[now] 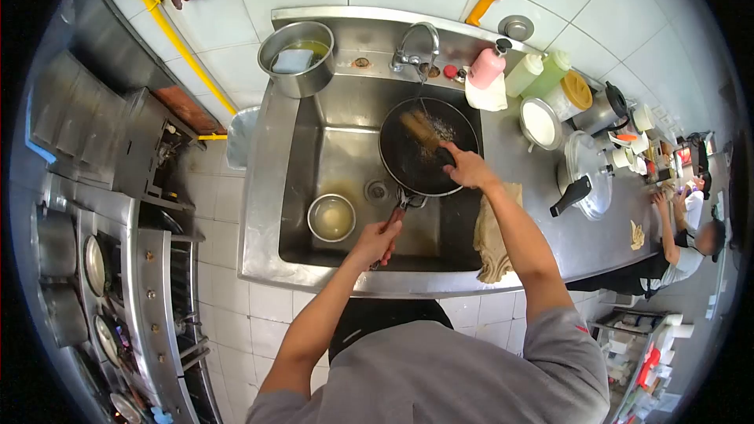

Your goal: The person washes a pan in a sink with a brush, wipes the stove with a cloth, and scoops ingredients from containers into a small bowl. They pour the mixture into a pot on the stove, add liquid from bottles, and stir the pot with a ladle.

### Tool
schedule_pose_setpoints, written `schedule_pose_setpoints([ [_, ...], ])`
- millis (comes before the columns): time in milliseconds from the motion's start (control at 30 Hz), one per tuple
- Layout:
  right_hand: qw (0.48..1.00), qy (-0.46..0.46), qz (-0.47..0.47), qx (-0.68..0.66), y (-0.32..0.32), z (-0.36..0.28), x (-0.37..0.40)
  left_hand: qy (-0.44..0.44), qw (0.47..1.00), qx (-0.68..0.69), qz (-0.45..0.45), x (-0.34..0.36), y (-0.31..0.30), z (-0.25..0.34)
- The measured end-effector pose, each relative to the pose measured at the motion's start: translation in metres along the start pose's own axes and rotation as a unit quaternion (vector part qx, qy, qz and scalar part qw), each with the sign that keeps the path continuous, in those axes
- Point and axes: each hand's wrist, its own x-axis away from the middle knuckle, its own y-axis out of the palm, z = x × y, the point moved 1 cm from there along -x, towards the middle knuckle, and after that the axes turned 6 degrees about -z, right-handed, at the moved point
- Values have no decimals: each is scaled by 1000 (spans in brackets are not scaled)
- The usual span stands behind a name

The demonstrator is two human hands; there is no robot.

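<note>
A black frying pan [398, 161] is held over the right part of the steel sink [302, 188], under the faucet [424, 39], with a thin stream of water falling into it. My left hand [378, 245] is closed around the pan's brown handle. In my right hand [471, 168] is a tan scrub brush [421, 129], its blurred head against the inside of the pan. Pale bits or suds are scattered around the brush. A small metal bowl [331, 217] with cloudy liquid rests on the sink floor, left of the handle.
A steel pot [298, 82] with a blue-grey sponge stands at the back left corner. Behind right are a pink pump bottle [487, 69] and squeeze bottles. A beige cloth [495, 243] hangs over the sink's right edge, near a lidded pot [585, 177]. Another person [679, 255] works far right.
</note>
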Motion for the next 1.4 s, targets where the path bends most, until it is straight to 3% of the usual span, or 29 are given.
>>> schedule_pose_setpoints([
  [100,998,-30,59,2,-5,-29,30,7,998,-38,52,0,-11,-8],
  [167,995,-1,98,0,-8,-39,43,17,996,-60,64,4,-13,-5],
  [233,971,75,224,-39,-11,-39,43,24,994,-76,80,2,-13,-9],
  [300,962,94,249,-62,-21,-30,15,48,994,-74,71,-3,-18,-16],
  [400,967,93,230,-55,-36,-3,-19,20,996,-63,67,1,-15,-6],
  [467,968,-29,170,-183,-42,15,-29,16,995,-68,66,4,-13,-4],
  [600,965,47,147,-214,-65,-2,22,15,995,-75,67,2,-15,-6],
  [700,969,-7,173,-175,-43,14,38,19,994,-83,62,1,-16,-8],
  [867,982,44,100,-153,28,-18,5,27,990,-139,19,-5,-11,-10],
  [933,979,-95,60,-171,46,-47,0,31,982,-183,27,-4,-11,4],
  [967,983,-106,-33,-146,40,-55,16,24,981,-190,27,-1,-13,13],
  [1033,978,-53,-186,79,6,-64,61,10,981,-194,24,1,-15,14],
  [1067,978,-50,-189,78,3,-51,59,17,979,-199,27,1,-14,12],
  [1133,954,88,-186,217,-1,-10,42,22,979,-202,26,0,-10,7],
  [1167,973,44,-45,221,11,14,22,32,980,-195,27,-3,-10,6],
  [1233,991,9,-37,130,6,-2,-11,45,981,-187,29,-4,-7,5],
  [1333,964,-36,-184,190,3,-59,28,25,978,-203,38,-5,-12,10],
  [1367,964,-37,-183,189,-3,-55,29,26,979,-199,31,-8,-15,5],
  [1400,946,8,-227,232,-8,-47,32,25,981,-193,23,-8,-15,0],
])
